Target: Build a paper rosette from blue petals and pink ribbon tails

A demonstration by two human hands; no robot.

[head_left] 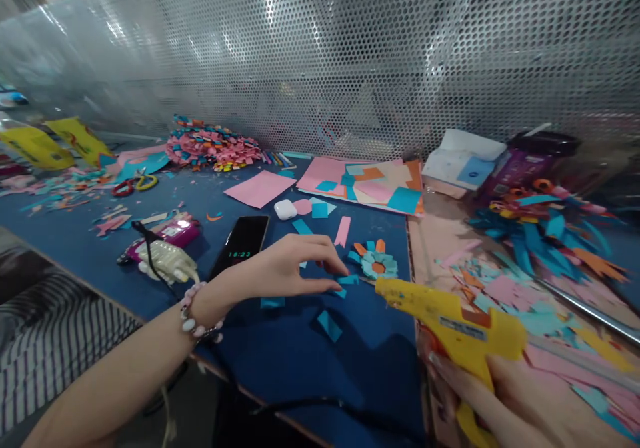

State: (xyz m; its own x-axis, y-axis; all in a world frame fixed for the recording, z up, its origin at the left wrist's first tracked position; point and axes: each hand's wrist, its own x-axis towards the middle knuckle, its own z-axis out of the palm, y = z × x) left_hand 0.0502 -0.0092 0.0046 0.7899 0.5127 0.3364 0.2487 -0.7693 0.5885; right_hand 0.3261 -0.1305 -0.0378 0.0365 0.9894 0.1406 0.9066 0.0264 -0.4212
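My right hand is wrapped round the grip of a yellow hot glue gun, whose nozzle points left. Between the thumb and fingertips of my left hand is a small blue paper strip, close to the nozzle. Just beyond the nozzle lies a flower-shaped paper rosette in light blue with orange and blue tabs. A loose blue paper piece rests on the blue table below my left hand. A pink paper strip lies behind my fingers.
A phone, a white earbud case and a purple device lie left of centre. Paper sheets, red and yellow scissors and a paper pile sit further back. Scraps cover the right side. A cable crosses the front.
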